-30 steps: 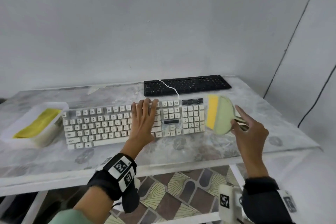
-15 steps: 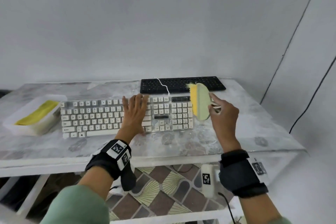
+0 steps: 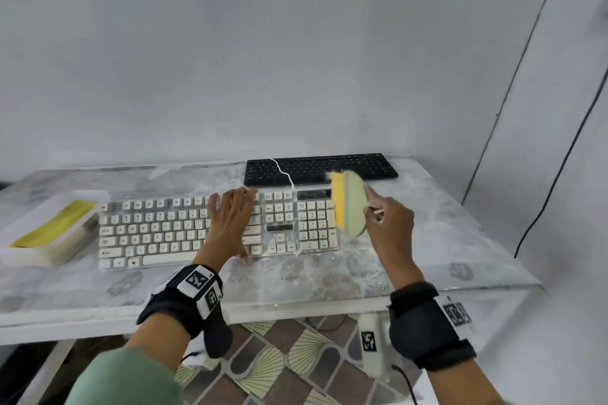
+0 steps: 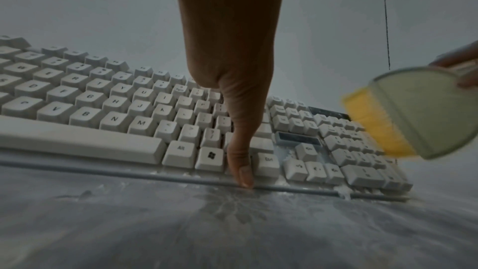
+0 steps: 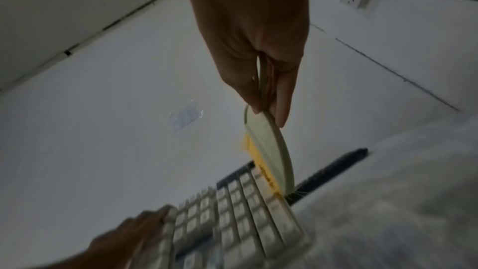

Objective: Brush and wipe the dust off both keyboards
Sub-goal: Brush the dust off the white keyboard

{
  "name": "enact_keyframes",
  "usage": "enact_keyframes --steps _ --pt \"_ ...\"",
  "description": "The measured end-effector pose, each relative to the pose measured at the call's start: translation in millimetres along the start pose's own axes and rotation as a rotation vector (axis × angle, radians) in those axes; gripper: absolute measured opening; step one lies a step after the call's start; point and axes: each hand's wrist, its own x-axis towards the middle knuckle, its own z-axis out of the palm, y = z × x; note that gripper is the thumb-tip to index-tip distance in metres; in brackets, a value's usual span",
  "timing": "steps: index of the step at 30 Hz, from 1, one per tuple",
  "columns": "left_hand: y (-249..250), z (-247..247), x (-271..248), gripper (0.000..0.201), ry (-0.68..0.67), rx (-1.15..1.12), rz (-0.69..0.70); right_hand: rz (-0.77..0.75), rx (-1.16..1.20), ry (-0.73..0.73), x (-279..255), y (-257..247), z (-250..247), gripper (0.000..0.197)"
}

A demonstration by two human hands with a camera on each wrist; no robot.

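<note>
Pressing flat on white keyboard point(image 3: 158, 233) with legible letter keycaps, left hand point(image 3: 230, 223) fingers straight, right hand point(image 3: 390, 227) pinching yellow-bristled brush point(image 3: 348, 207) at numpad edge, black keyboard point(image 3: 320, 168) behind.

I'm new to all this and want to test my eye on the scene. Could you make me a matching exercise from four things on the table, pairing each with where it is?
Things:
1. white keyboard
2. black keyboard
3. brush
4. yellow cloth

Places:
A. in the white tray at the table's left end
B. held in the right hand, bristles at the number pad
C. at the back, near the wall
D. under the flat left hand

Pairs: 1-D, 2-C, 3-B, 4-A
</note>
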Motion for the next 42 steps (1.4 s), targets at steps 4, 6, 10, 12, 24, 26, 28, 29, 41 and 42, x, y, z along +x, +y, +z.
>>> enact_keyframes --steps 4,6,10,12,24,26,28,29,41,42 --pt "-1 -1 2 0.14 -0.002 -0.013 0.0 0.14 -0.092 -0.159 -22 17 2 0.042" --pt "0 -3 2 0.139 -0.008 -0.01 0.002 0.147 -0.113 -0.187 -17 16 -6 0.043" --pt "0 -4 1 0.139 -0.001 -0.029 0.007 0.031 -0.015 -0.012 10 2 -8 0.042" --pt "-1 -3 0 0.139 0.012 -0.051 0.013 0.01 0.008 0.014 12 -2 0 0.042" --pt "0 -6 -1 0.138 0.003 -0.074 0.02 0.047 -0.124 -0.101 14 -8 -13 0.044" --pt "0 -7 -1 0.138 0.01 -0.083 0.021 0.033 -0.107 -0.069 11 -11 -5 0.045" --pt "-1 -6 -1 0.138 0.004 -0.076 0.024 0.079 -0.149 -0.129 -2 -5 4 0.046" --pt "-2 -6 0 0.138 -0.002 -0.079 0.026 0.111 -0.165 -0.163 -10 0 6 0.045" --pt "-5 -1 4 0.14 0.015 -0.099 0.05 0.056 -0.192 -0.143 -7 -2 5 0.046" --pt "-5 -1 5 0.14 0.016 -0.101 0.052 0.069 -0.212 -0.179 -13 2 6 0.045"
